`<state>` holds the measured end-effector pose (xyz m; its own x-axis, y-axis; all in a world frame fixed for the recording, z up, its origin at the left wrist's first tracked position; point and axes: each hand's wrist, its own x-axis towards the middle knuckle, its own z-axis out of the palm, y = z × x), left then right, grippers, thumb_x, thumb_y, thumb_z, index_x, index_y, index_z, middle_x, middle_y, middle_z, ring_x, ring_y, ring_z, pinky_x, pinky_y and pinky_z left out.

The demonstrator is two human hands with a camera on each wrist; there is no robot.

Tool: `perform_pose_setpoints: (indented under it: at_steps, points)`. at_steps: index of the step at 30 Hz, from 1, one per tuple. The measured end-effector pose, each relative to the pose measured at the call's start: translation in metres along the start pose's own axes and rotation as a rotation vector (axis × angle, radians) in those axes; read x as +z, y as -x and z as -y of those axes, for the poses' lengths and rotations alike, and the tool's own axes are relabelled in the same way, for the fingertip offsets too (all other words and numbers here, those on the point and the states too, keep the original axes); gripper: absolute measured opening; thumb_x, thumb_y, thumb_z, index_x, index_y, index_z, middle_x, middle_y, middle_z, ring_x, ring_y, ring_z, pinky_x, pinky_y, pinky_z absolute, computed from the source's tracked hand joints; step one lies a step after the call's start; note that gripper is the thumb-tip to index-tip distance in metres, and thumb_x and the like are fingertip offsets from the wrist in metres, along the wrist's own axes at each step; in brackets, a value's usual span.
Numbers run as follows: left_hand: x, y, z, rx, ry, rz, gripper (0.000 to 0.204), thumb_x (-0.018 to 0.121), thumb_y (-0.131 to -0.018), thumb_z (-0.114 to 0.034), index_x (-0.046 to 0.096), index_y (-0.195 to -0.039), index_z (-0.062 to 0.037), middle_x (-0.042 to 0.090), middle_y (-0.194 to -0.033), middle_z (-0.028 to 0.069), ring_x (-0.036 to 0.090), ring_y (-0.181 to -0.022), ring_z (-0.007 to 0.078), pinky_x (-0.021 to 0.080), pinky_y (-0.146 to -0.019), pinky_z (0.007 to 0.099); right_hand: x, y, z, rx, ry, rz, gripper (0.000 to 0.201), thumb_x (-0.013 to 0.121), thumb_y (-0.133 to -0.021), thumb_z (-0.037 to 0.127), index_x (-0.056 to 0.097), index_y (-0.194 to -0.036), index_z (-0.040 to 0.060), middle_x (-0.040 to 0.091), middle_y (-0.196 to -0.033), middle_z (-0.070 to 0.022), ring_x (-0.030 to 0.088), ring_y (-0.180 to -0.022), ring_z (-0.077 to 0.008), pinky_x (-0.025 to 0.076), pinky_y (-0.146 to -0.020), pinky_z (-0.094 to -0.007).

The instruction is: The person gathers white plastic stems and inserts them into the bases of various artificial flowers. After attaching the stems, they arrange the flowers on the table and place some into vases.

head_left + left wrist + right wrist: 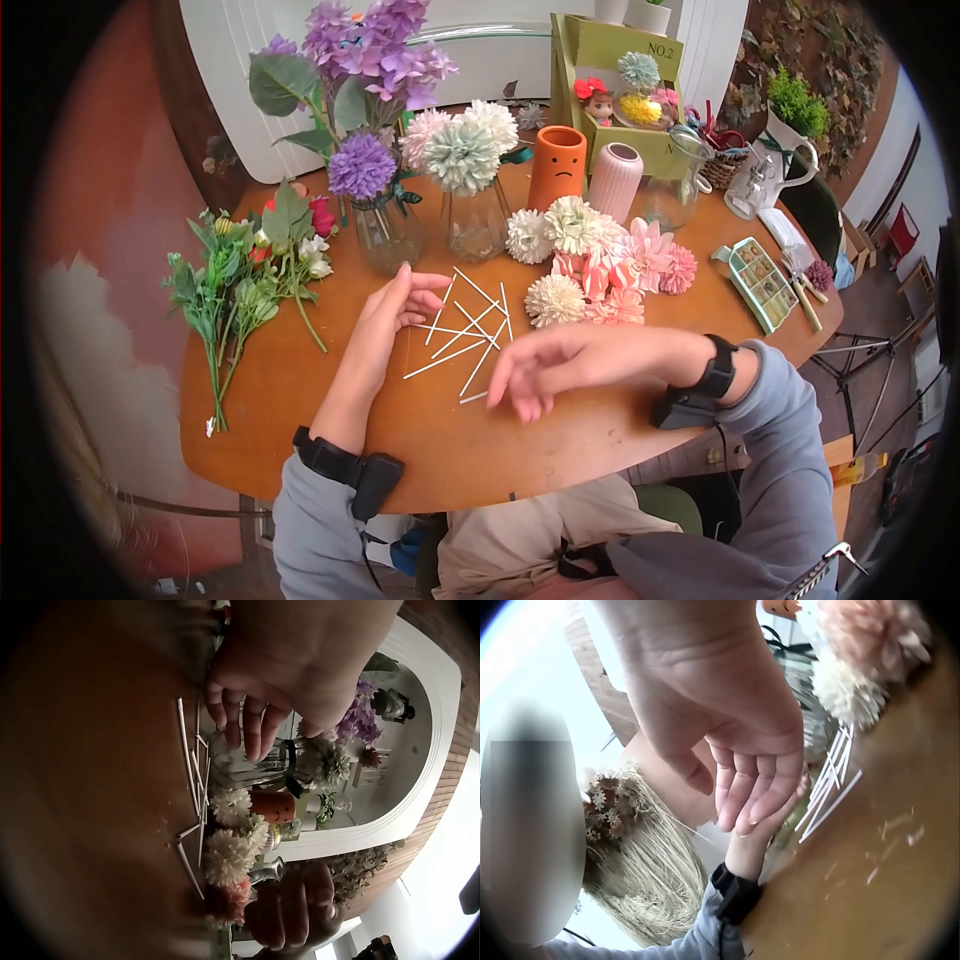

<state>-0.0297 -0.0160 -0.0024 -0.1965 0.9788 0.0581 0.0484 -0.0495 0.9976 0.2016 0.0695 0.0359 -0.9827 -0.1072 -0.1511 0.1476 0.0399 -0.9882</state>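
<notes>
Several thin white sticks [455, 335] lie loosely crossed on the wooden table. At their left side is my left hand [385, 310], fingers relaxed and nothing in them; the left wrist view shows the same hand [289, 675] with its fingers hanging apart. Just right of the sticks, my right hand [560, 365] hangs over the table, slightly blurred, its fingertips by the end of the nearest stick. In the right wrist view that hand [720, 727] is loosely bent and holds nothing. Behind it lie cream and pink flower heads [600, 255].
Green stems with small flowers [240, 280] lie at the left. Two glass vases with blooms, an orange vase [558, 165] with a frowning face and a pink ribbed vase [616, 182] stand behind. A sectioned green tray [762, 285] sits at the right beside tools [806, 300].
</notes>
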Motion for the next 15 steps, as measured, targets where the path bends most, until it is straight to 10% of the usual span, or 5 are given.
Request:
perform_pose_setpoints:
  at_steps: [4, 15]
  points:
    - [0.002, 0.003, -0.004, 0.023, 0.015, 0.012, 0.044, 0.033, -0.1, -0.034, 0.059, -0.109, 0.0, 0.055, -0.081, -0.0005, 0.052, -0.078, 0.008, 0.042, -0.075, 0.0229, -0.01, -0.01, -0.034, 0.104, -0.22, 0.138, 0.028, 0.043, -0.093, 0.014, 0.053, -0.118, 0.0036, 0.062, -0.091, -0.0036, 0.06, -0.089, -0.01, 0.049, -0.078, -0.023]
    - [0.005, 0.005, -0.007, 0.054, -0.085, 0.018, 0.036, 0.041, -0.097, -0.029, 0.055, -0.113, 0.0008, 0.057, -0.09, 0.0011, 0.053, -0.088, 0.0091, 0.04, -0.08, 0.0239, -0.024, -0.007, -0.057, -0.314, -0.512, -0.376, 0.019, 0.045, -0.092, 0.011, 0.055, -0.106, 0.0023, 0.061, -0.088, -0.0041, 0.061, -0.086, -0.0109, 0.05, -0.075, -0.024]
